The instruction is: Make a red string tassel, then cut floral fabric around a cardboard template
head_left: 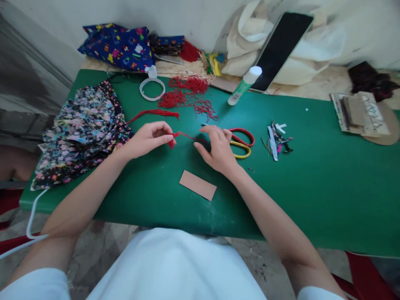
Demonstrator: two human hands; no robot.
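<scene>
My left hand (156, 137) pinches a small red yarn tassel (171, 142) between thumb and fingers, above the green table. A thin strand of red yarn (187, 136) runs from it toward my right hand (218, 148). The right hand's thumb and fingers are apart, with no grip visible on the strand. Directly beneath that hand lie scissors (245, 142) with one red and one yellow handle loop; most of their blades are hidden. Another red yarn tassel (156, 112) lies just beyond my left hand. Nearer my body is a brown cardboard strip (198, 185).
Loose red yarn (187, 89) and a tape roll (152, 89) lie at the back. A glue stick (245, 85) stands before a leaning phone (283, 50). Floral fabric (84, 133) covers the left end. Scraps (276, 139) and cardboard pieces (359, 116) lie rightward.
</scene>
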